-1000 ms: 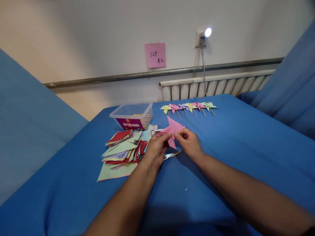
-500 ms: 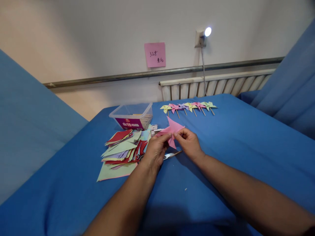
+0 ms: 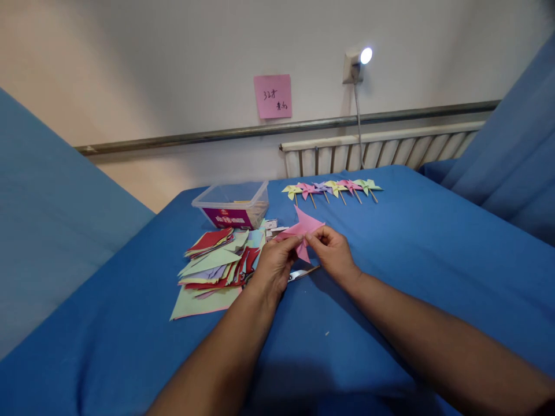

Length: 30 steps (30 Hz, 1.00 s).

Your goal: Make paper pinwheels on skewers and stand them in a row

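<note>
A pink paper pinwheel [image 3: 306, 221] is held up between both hands, its pointed blades folded toward the middle. My left hand [image 3: 277, 261] is closed on it, with the thumb near the centre. From the other side, my right hand [image 3: 333, 251] pinches it, thumb and forefinger close to the left thumb. Whether a pin or stick sits at the centre is hidden by the fingers. Under the hands, scissors [image 3: 298, 275] lie partly covered by the left hand, with a thin wooden stick [image 3: 313, 269] by their tip.
Left of the hands are stacked coloured paper sheets [image 3: 212, 271]. Behind them stands a clear plastic box [image 3: 229, 208] holding sticks. Several finished pinwheels [image 3: 333, 188] lie in a row at the back of the blue-covered table [image 3: 411, 248]. A radiator [image 3: 381, 150] and rail run along the wall.
</note>
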Each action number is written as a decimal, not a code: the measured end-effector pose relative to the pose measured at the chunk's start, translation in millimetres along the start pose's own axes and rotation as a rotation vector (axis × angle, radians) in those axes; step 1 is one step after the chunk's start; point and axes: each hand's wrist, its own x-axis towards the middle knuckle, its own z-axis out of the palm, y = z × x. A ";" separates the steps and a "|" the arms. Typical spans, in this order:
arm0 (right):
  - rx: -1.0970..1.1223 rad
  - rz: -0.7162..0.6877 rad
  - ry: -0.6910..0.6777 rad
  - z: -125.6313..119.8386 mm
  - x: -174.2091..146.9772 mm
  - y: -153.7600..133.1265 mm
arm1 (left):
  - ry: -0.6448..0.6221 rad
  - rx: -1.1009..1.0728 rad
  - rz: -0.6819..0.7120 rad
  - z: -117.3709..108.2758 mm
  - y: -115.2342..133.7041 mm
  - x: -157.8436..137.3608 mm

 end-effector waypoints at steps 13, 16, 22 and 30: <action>0.281 0.178 -0.050 -22.9 20.9 -13.7 | -0.107 0.323 -0.047 -10.2 17.5 0.6; 0.283 0.261 -0.280 -26.2 20.9 -15.6 | -0.152 0.436 -0.079 -12.1 21.8 -0.6; 0.092 0.223 -0.370 -23.8 13.7 -10.4 | -0.194 0.550 -0.070 -14.3 21.9 -0.3; 0.201 0.203 0.035 -10.7 12.8 -1.7 | -0.051 0.221 -0.051 -6.4 8.6 0.4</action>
